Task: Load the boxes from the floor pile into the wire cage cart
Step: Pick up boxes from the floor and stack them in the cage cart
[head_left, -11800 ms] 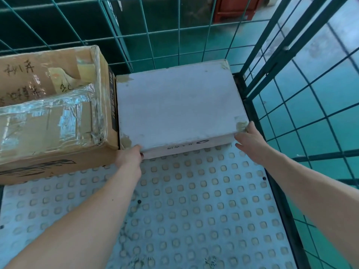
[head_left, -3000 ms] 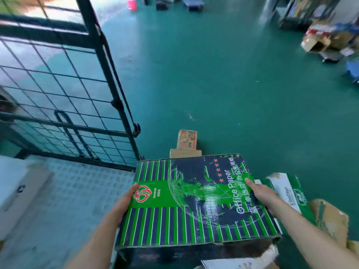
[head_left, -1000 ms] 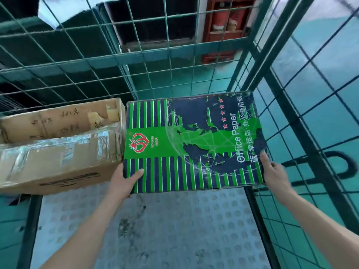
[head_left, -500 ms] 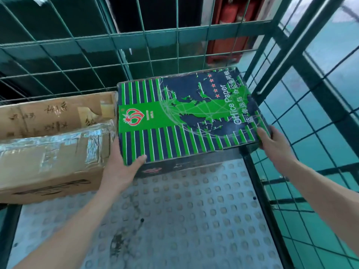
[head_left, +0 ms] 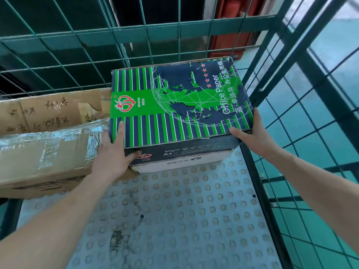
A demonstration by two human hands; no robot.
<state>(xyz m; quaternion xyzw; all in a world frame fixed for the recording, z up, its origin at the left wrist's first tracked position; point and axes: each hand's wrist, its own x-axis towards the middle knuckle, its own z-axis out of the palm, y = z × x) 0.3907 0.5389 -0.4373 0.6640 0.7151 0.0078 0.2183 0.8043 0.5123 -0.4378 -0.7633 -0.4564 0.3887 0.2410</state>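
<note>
The paper box (head_left: 174,101) is printed "Office Paper" and A4, so if full it is likely heavy and dense, with stiff walls. Its glossy lid could slide under a palm, and that lid may be separate, so the sound hold is low at the corners or under the base, never by the lid alone. The left hand (head_left: 111,152) wraps the near left corner: one finger (head_left: 120,131) lies up over the lid edge and another digit presses the front face below it. The right hand (head_left: 250,134) clasps the near right corner, with its thumb along the front edge and its fingers up the side. Neither hand is spread flat, and both are closed round the box. Between the two hands the box sits on a white box (head_left: 174,166) that shows just beneath the fingers. Whether its full weight is down I cannot tell. Just outside the left hand, touching or nearly so, lies a taped brown box (head_left: 48,136). All three are inside the cart (head_left: 184,220), toward its back mesh beyond the fingertips. Nearer than the wrists is only dimpled deck, and the right-hand mesh stands close beside the right fingers, a likely pinch point.
</note>
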